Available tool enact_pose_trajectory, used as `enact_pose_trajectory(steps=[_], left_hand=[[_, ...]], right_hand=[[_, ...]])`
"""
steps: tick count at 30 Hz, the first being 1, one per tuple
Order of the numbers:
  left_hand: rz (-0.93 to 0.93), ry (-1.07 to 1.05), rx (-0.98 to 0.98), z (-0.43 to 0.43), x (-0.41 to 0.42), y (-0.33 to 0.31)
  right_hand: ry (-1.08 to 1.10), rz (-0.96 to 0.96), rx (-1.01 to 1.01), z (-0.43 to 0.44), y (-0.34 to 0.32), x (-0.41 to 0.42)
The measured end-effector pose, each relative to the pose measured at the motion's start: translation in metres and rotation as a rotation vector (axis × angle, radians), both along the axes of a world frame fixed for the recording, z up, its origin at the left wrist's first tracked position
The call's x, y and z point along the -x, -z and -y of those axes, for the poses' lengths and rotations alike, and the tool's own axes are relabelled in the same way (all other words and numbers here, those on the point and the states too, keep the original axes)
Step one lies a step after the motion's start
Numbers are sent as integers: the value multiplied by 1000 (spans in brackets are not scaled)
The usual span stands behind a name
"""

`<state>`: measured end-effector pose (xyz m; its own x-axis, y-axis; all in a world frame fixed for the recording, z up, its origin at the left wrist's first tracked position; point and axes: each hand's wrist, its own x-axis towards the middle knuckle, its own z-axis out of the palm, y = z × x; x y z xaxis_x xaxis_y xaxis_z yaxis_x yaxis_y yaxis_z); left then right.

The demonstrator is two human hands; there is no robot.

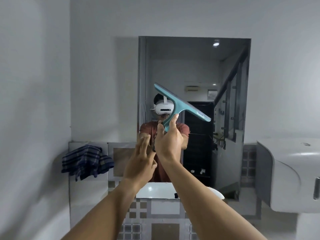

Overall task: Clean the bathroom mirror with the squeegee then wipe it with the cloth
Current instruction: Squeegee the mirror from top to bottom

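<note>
The rectangular mirror (199, 70) hangs on the white wall straight ahead. My right hand (168, 142) grips the handle of a teal squeegee (180, 103), whose blade is tilted down to the right in front of the mirror's middle. Whether the blade touches the glass I cannot tell. My left hand (141, 161) is just left of and below the right hand, fingers spread, holding nothing. A dark blue striped cloth (86, 161) hangs over the tiled ledge to the left of the mirror.
A white sink basin (155, 190) sits below the mirror. A white dispenser-like box (292, 175) juts out from the wall at the right. Patterned tiles (138, 210) cover the lower wall. The mirror reflects a person and a staircase behind.
</note>
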<state>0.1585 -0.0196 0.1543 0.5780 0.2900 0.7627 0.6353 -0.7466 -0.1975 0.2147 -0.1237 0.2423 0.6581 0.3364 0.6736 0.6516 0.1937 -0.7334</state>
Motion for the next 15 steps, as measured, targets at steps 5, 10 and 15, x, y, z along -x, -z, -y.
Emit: enact_pose_trajectory(steps=[5, 10, 15], left_hand=[[29, 33, -5, 6, 3, -2], [31, 7, -22, 1, 2, 0], [-4, 14, 3, -1, 3, -1]], right_hand=[[15, 35, 16, -1, 2, -5], [24, 118, 62, 0, 4, -2], [93, 304, 166, 9, 6, -1]])
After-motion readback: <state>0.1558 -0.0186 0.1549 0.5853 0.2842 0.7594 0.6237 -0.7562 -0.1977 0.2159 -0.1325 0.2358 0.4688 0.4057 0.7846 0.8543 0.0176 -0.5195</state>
